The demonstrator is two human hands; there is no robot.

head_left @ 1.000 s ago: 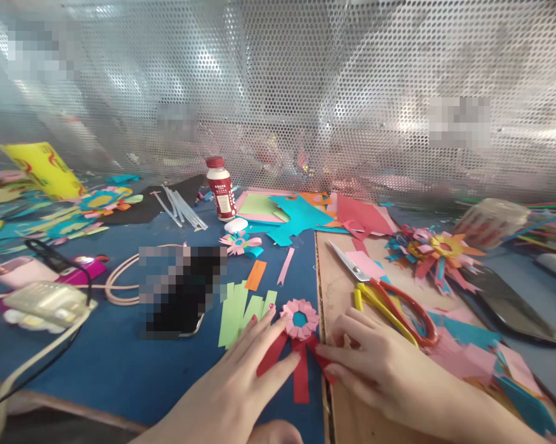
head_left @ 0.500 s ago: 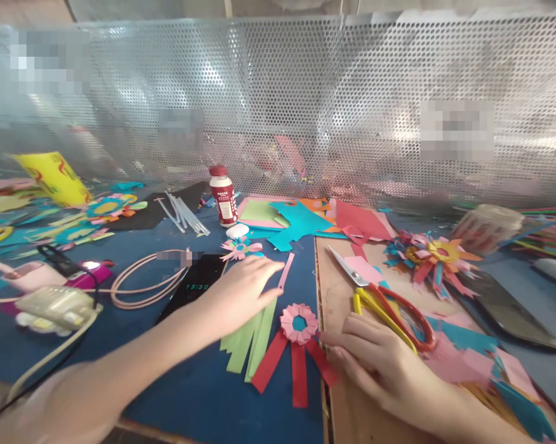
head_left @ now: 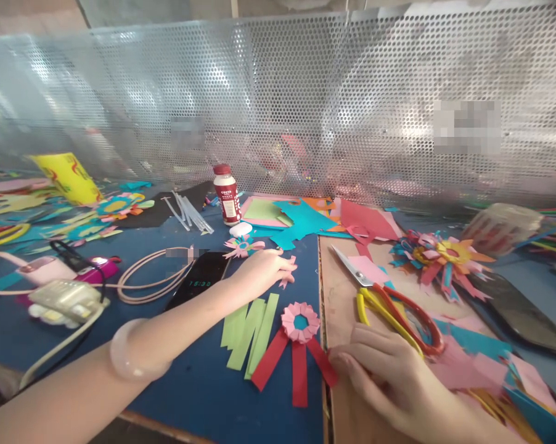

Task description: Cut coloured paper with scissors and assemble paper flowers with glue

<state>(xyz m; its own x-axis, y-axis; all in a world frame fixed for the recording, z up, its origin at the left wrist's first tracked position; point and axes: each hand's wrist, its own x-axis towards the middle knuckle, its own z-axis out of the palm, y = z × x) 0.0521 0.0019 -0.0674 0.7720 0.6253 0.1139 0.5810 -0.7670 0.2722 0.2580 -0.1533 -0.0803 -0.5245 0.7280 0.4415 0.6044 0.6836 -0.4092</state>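
Observation:
My left hand [head_left: 266, 274] reaches over the blue table, its fingertips closed over a narrow pink paper strip [head_left: 284, 284] that is mostly covered. Below it lie several light green paper strips [head_left: 249, 336]. Beside them is a paper rosette [head_left: 301, 322] with a pleated pink ring, a blue centre and three red tails. My right hand [head_left: 391, 376] rests on the cardboard, fingers curled together with nothing visible in them. Its fingertips are at the rosette's rightmost red tail. Just beyond that hand lie scissors [head_left: 384, 308] with red and yellow handles, the blades pointing away.
A small pink paper flower [head_left: 243, 245], a phone [head_left: 199, 280] and a red-capped bottle [head_left: 227, 196] stand or lie beyond my left arm. Coloured paper sheets [head_left: 301, 222] are at the back. Paper flowers [head_left: 449, 256] and a dark phone [head_left: 521, 314] lie right. A perforated metal screen [head_left: 287, 92] closes the back.
My left hand has moved slightly right and its fingers have closed over the pink strip. My right hand has drawn back a little. The view has shifted slightly.

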